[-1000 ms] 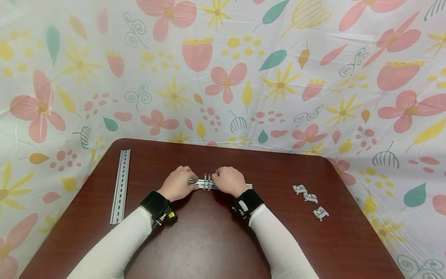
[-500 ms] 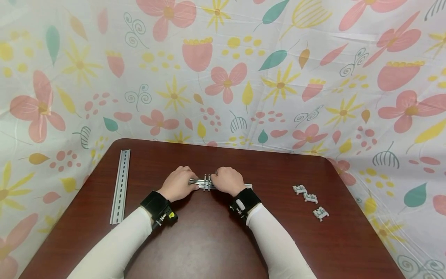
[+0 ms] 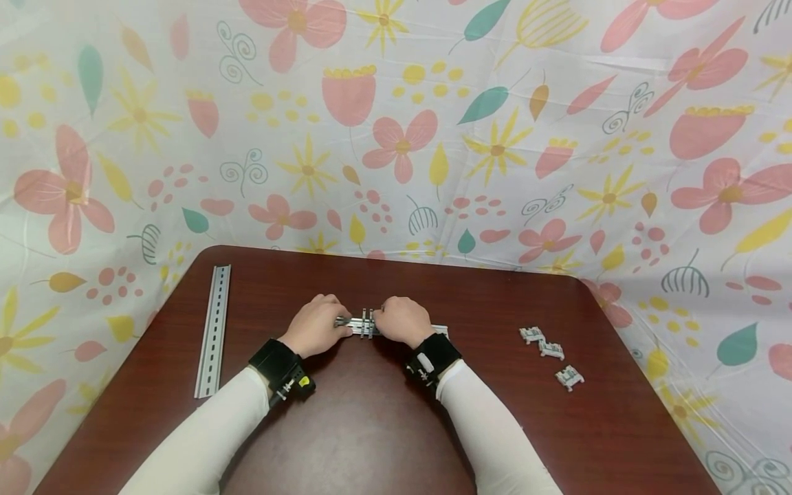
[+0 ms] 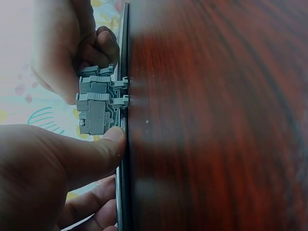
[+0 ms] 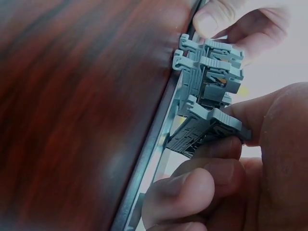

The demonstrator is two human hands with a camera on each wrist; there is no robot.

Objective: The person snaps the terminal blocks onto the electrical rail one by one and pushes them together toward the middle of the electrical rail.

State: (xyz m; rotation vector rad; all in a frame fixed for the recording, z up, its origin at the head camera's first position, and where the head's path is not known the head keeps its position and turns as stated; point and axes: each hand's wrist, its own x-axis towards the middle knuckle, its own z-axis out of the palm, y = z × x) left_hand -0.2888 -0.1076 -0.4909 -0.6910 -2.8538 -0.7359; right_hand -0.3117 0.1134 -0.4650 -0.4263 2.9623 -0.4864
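My left hand (image 3: 317, 326) grips a slotted metal DIN rail (image 3: 441, 331) near its left end, thumb on the near edge and fingers on the far side. Two grey terminal blocks (image 5: 215, 67) sit side by side on the rail, just past the left thumb (image 4: 113, 136). In the right wrist view, my right hand (image 3: 405, 322) pinches a third terminal block (image 5: 204, 126) between thumb and fingers. That block leans at an angle, its lower end at the rail, close beside the two upright ones. From the head view, the right hand covers it.
Another, longer slotted rail (image 3: 214, 330) lies along the table's left side. Over on the right, three loose terminal blocks (image 3: 568, 377) lie on the dark wooden table (image 3: 346, 433). A flower-patterned cloth (image 3: 396, 137) hangs behind the table.
My right hand and forearm have shifted slightly left toward the two blocks on the rail. The left hand keeps its grip in the same place.
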